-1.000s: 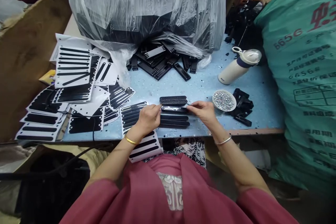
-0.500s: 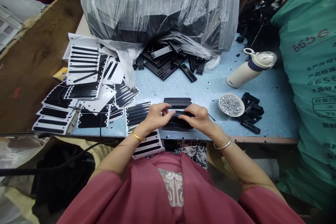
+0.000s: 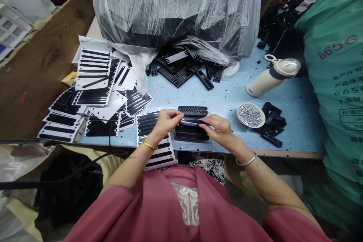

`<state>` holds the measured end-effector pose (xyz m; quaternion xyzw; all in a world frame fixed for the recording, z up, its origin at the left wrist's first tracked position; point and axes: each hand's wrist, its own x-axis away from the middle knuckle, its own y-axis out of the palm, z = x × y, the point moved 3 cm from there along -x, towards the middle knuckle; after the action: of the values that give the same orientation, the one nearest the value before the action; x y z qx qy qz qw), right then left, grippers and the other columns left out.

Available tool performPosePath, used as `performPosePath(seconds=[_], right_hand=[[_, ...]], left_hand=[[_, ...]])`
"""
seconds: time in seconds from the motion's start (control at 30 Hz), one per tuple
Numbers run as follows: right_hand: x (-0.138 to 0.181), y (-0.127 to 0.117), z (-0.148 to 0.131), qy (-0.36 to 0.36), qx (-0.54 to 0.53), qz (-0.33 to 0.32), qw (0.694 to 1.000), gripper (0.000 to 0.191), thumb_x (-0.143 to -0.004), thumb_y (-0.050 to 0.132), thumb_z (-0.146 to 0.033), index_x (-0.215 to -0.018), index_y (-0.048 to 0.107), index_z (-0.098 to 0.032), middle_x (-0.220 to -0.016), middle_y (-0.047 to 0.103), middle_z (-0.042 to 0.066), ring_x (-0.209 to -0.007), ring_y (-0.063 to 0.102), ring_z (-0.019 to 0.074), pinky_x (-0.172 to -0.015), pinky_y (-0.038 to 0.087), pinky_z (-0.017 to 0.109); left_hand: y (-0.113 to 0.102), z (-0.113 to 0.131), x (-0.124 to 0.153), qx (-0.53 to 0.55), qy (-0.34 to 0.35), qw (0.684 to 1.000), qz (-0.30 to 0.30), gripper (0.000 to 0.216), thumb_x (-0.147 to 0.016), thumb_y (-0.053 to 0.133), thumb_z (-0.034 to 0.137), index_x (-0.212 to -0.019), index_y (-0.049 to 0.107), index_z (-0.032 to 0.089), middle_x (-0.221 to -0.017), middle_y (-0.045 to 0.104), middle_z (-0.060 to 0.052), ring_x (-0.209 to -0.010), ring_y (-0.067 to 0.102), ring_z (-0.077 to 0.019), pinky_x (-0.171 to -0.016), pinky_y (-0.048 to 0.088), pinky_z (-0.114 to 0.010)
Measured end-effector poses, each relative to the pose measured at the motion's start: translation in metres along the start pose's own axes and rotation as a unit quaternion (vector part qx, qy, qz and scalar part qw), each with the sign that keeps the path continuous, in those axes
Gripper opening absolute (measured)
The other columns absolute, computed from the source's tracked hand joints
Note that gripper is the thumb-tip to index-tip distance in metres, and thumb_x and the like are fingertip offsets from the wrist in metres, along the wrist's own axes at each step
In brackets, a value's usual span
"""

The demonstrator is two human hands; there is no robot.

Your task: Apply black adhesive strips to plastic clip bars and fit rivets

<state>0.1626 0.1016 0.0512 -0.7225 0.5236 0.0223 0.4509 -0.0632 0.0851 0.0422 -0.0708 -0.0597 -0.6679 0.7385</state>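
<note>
My left hand (image 3: 166, 121) and my right hand (image 3: 217, 127) both pinch a narrow black strip (image 3: 193, 121) between them, just above the blue table (image 3: 224, 96). A black perforated comb piece (image 3: 194, 110) lies right behind the strip. Under my hands lie more black strips (image 3: 190, 135) on a white backing sheet. A sheet of black strips (image 3: 147, 123) sits by my left hand.
White sheets with black strips (image 3: 92, 79) pile up at the left. Black comb pieces (image 3: 181, 68) spill from a big plastic bag (image 3: 176, 7). A bowl of shiny beads (image 3: 250, 115), black clips (image 3: 273, 123), a white bottle (image 3: 272, 75) and a green sack (image 3: 340, 83) sit right.
My hands came together over the strips, then lifted one strip and hold it at both ends. The camera view shifted slightly left.
</note>
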Motion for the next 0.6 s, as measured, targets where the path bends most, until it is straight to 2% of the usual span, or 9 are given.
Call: performPosePath(seconds=[0.1,0.17,0.27,0.33,0.43,0.6], right_hand=[[0.001,-0.008,0.018,0.072,-0.014,0.025,0.997,0.013,-0.085,0.070,-0.033,-0.089,0.077,-0.022,-0.081,0.075,0.006,-0.073,0.070,0.0196,-0.068,0.058,0.035],[0.002,-0.010,0.036,0.139,-0.031,0.052,0.988,0.017,-0.081,0.074,-0.038,-0.087,0.077,-0.022,-0.078,0.075,0.005,-0.070,0.069,0.0190,-0.065,0.056,0.033],[0.002,-0.006,0.058,0.207,-0.039,0.076,0.975,0.021,-0.077,0.075,-0.041,-0.082,0.077,-0.021,-0.074,0.075,0.005,-0.065,0.068,0.0184,-0.062,0.055,0.032],[0.002,0.000,0.063,0.201,-0.029,0.062,0.977,0.020,-0.077,0.075,-0.040,-0.082,0.077,-0.020,-0.076,0.075,0.005,-0.067,0.069,0.0189,-0.063,0.055,0.033],[0.004,0.005,0.057,0.144,-0.007,0.026,0.989,0.017,-0.079,0.073,-0.037,-0.081,0.076,-0.020,-0.077,0.075,0.006,-0.069,0.069,0.0192,-0.063,0.055,0.033],[0.007,0.000,0.042,0.081,0.002,-0.023,0.996,0.015,-0.081,0.072,-0.035,-0.082,0.075,-0.021,-0.078,0.075,0.006,-0.071,0.070,0.0202,-0.064,0.056,0.034]], left_hand=[[-0.016,-0.011,-0.007,-0.084,0.059,0.990,0.101,0.016,-0.070,0.073,0.029,-0.076,0.073,0.014,-0.060,0.065,-0.001,-0.055,0.057,-0.0120,-0.055,0.045,-0.024],[-0.021,-0.022,-0.014,-0.130,0.062,0.984,0.105,0.012,-0.068,0.073,0.025,-0.072,0.072,0.015,-0.061,0.065,-0.002,-0.058,0.059,-0.0131,-0.058,0.046,-0.024],[-0.019,-0.039,-0.024,-0.147,0.048,0.986,0.065,0.015,-0.064,0.075,0.020,-0.079,0.074,0.014,-0.060,0.065,-0.001,-0.058,0.060,-0.0137,-0.060,0.047,-0.024],[-0.015,-0.044,-0.028,-0.147,0.056,0.987,0.041,0.022,-0.064,0.074,0.018,-0.085,0.075,0.015,-0.061,0.066,0.000,-0.058,0.060,-0.0137,-0.060,0.048,-0.024],[-0.010,-0.046,-0.029,-0.165,0.077,0.983,0.017,0.023,-0.066,0.073,0.017,-0.088,0.076,0.015,-0.062,0.067,-0.001,-0.059,0.060,-0.0139,-0.059,0.047,-0.024],[-0.013,-0.044,-0.023,-0.182,0.070,0.981,0.005,0.024,-0.068,0.073,0.017,-0.092,0.077,0.013,-0.063,0.068,-0.002,-0.058,0.061,-0.0133,-0.058,0.047,-0.023]])
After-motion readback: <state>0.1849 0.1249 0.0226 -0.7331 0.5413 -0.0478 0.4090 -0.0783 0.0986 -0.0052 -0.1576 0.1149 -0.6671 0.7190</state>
